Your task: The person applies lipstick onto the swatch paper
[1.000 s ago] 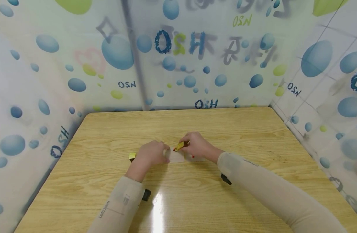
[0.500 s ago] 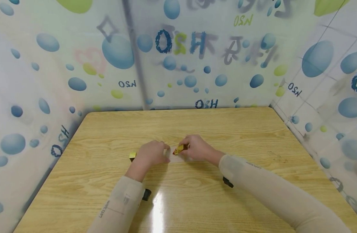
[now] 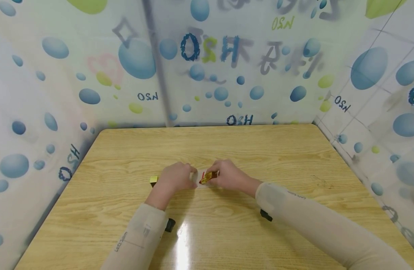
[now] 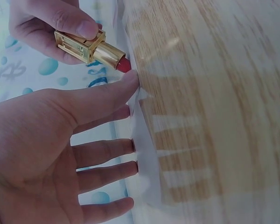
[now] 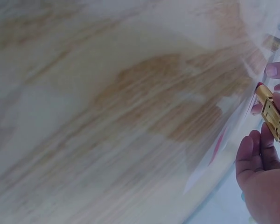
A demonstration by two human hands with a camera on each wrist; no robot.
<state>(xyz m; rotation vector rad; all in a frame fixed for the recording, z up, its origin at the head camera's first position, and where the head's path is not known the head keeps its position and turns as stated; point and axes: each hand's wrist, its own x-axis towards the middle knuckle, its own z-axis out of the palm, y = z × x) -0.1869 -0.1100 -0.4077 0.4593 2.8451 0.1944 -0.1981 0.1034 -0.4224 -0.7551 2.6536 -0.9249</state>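
Note:
My right hand (image 3: 228, 175) pinches a gold lipstick (image 3: 209, 177) between thumb and fingers, its red bullet extended. In the head view the tip is at a small white strip of paper (image 4: 147, 158), beside a short red stroke (image 3: 203, 175). Fingertips of my left hand (image 3: 178, 178) press the paper's left end against the table, the fingers fairly straight and spread in the left wrist view. In the right wrist view a longer red streak (image 5: 217, 148) shows on the paper. From the head view, my right hand hides most of the paper's right part.
A gold-and-black lipstick cap (image 3: 154, 180) stands on the wooden table (image 3: 277, 150), left of my left hand. Dark wrist devices show beneath both sleeves. Walls with bubble-patterned covering border the table at the back and sides.
My right hand has moved the lipstick nearer to me and slightly left, and a red stroke now shows on the paper. The earlier red mark is covered by the hand. My left hand stays put.

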